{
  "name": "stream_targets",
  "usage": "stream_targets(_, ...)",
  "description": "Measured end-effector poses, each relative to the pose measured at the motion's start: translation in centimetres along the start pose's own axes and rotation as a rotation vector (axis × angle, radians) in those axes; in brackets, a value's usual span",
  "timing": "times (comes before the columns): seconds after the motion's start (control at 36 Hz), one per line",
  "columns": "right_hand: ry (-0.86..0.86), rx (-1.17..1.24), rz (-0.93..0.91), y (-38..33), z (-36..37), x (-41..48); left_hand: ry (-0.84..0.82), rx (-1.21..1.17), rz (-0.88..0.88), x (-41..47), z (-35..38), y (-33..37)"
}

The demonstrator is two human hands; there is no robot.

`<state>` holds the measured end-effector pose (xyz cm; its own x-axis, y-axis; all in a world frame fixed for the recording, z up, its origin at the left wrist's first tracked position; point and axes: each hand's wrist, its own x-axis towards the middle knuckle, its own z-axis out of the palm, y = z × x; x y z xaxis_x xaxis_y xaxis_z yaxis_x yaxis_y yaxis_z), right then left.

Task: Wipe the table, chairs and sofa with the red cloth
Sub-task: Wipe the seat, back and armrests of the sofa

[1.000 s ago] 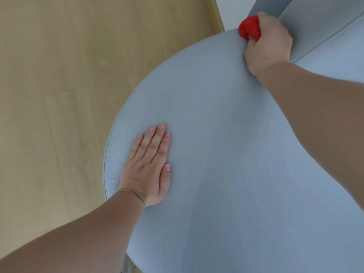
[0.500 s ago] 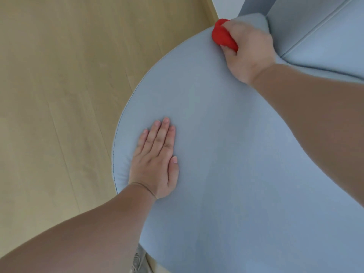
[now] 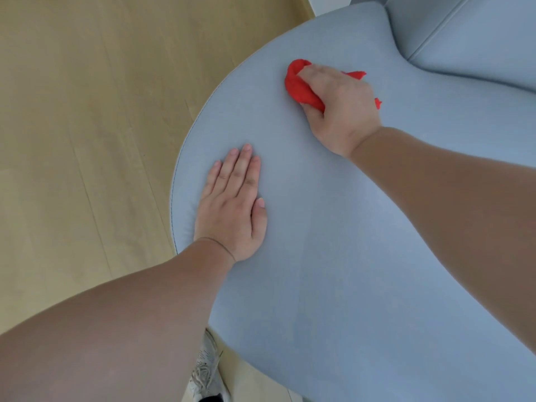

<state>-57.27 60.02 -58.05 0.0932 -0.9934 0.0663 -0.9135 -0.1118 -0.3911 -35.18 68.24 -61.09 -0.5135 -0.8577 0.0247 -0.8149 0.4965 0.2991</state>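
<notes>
Nearest, a shoe (image 3: pixel 207 372) stands on the floor (image 3: pixel 87 140) by the rounded sofa (image 3: pixel 348 256). The left hand (image 3: pixel 232 207) lies flat on the sofa near its left edge, its fingers (image 3: pixel 235 166) straight, together and holding nothing. It has kept that spot over the last 1 s. Farther off, the right hand (image 3: pixel 339 108) grips the bunched cloth (image 3: pixel 298 88), fingers curled round it, pressing it on the sofa. In that 1 s the cloth has come from the far rim beside the back cushion (image 3: pixel 464 33) toward the middle, nearer the person. I judge 1 wiping stroke is under way, with the near part probably still to be covered. Table and chairs are out of view.
</notes>
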Motion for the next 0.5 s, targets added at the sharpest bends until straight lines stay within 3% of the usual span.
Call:
stream_targets(0.25,0.054,0.027,-0.088,-3.4,1.4,-6.7,-0.048,0.062,-0.031,-0.1,-1.0,0.3)
stream_targets(0.5,-0.047,0.083,-0.124,-6.6,1.8,-13.1,-0.146,0.077,-0.175,-4.2,-2.2,-1.0)
